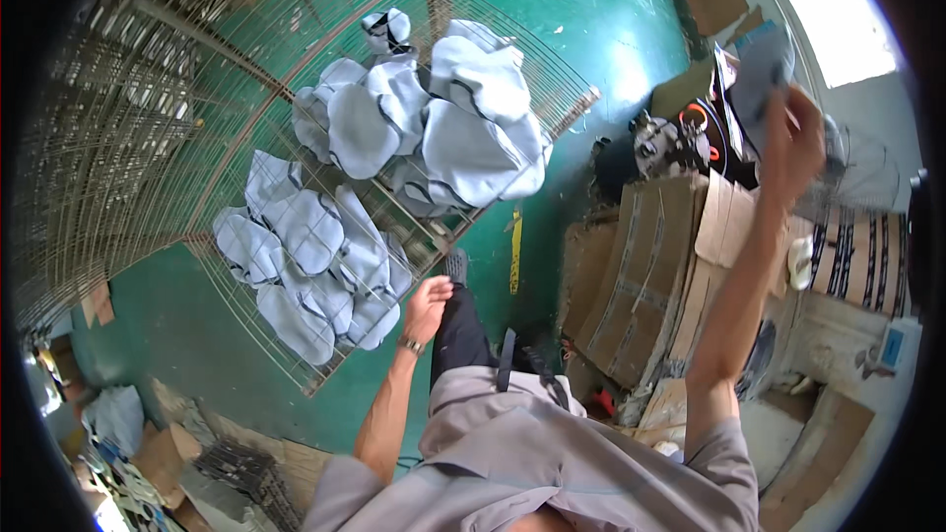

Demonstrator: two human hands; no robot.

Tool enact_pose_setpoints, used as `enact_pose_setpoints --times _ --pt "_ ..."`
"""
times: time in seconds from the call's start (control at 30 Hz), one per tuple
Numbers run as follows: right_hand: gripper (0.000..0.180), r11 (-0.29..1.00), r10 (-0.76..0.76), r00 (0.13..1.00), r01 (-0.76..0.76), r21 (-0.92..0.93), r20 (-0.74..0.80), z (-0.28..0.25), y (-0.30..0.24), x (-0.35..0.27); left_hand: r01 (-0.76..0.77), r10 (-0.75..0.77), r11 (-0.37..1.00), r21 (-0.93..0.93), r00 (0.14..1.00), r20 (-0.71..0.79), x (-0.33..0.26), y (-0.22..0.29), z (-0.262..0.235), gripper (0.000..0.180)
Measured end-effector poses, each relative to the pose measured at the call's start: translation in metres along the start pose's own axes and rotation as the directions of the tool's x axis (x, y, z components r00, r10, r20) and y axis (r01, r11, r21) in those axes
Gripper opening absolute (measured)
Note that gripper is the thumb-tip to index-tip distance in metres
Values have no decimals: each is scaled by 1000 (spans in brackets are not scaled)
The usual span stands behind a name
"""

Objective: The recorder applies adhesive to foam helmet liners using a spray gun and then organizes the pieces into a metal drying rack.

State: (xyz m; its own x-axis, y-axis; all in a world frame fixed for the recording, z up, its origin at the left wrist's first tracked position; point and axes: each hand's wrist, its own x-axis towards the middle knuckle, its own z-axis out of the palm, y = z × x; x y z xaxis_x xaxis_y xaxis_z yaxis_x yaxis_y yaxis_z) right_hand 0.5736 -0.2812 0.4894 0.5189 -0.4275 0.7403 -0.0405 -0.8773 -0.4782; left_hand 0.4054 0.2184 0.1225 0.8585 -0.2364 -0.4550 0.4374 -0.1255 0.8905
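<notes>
My right hand (796,148) is stretched out to the far right, its fingers pinched on a grey-blue cloth-like piece (761,74) with a dark edge, blurred and partly outlined against other items. My left hand (428,309) hangs low beside the corner of a wire rack, loosely curled, with nothing visible in it. On the rack's wire shelf (562,74) lie several pale blue-grey soft pieces (475,150) with dark trim, heaped in the back part. A second heap of similar pieces (305,227) rests in the nearer left part.
Stacked cardboard boxes (641,281) stand to my right, with assorted dark and grey items (655,143) behind them. More wire racks (89,128) fill the left. A green floor (591,0) carries a yellow line (516,246). At the lower left are a dark crate (246,478) and cardboard.
</notes>
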Motion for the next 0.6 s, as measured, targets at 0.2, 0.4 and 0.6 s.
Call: enact_pose_setpoints --times 0.2,0.4,0.6 --pt "23 834 -512 858 490 253 27 349 -116 -40 100 -137 978 -181 969 -207 -31 -12 -71 46" --pt "62 795 -555 471 542 271 686 546 -144 -240 155 -221 958 -240 936 -276 -44 -26 -85 49" --pt "57 877 -473 606 253 408 640 391 -133 -334 130 -177 964 -234 966 -190 -23 -1 -79 49"
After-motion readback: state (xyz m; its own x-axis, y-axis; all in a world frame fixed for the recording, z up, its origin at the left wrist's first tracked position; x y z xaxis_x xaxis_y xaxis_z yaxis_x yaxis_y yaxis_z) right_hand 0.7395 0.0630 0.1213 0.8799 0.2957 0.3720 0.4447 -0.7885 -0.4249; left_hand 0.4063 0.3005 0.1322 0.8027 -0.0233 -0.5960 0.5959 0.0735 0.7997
